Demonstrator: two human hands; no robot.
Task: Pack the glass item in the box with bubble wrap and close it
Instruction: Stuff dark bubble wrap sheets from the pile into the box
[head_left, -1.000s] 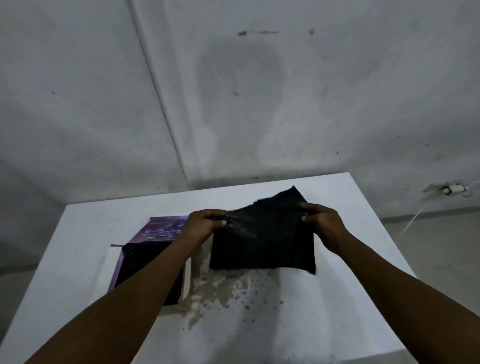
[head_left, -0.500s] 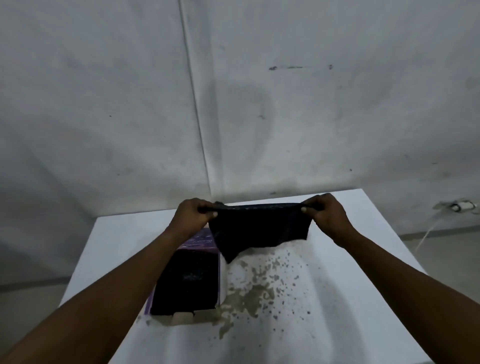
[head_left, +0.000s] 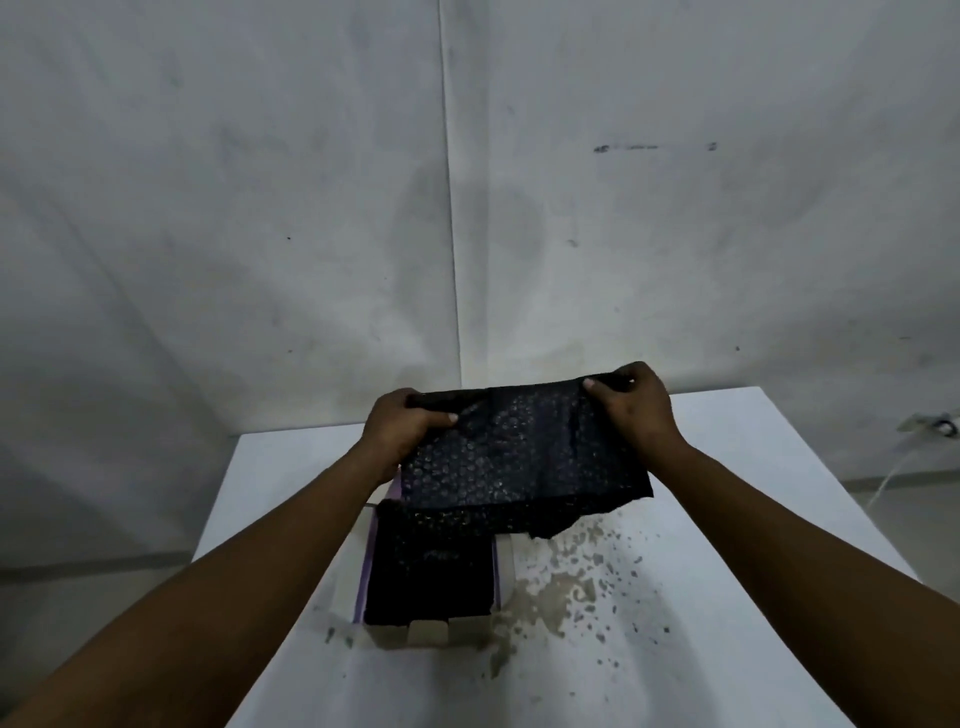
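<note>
A white bench (head_left: 727, 519) carries an open box (head_left: 431, 626) near its middle, with brownish stains (head_left: 561, 597) just beside it.

The bubble wrap (head_left: 519, 462) covers the box's (head_left: 431, 631) far end; its dark inside may hide the glass item.

— Where's the box (head_left: 431, 623)?
— On the table (head_left: 727, 623), before me, left of the stains (head_left: 550, 597).
— And the bubble wrap (head_left: 519, 457)?
— Between my left hand (head_left: 402, 428) and right hand (head_left: 636, 408), over the box's far end.
</note>
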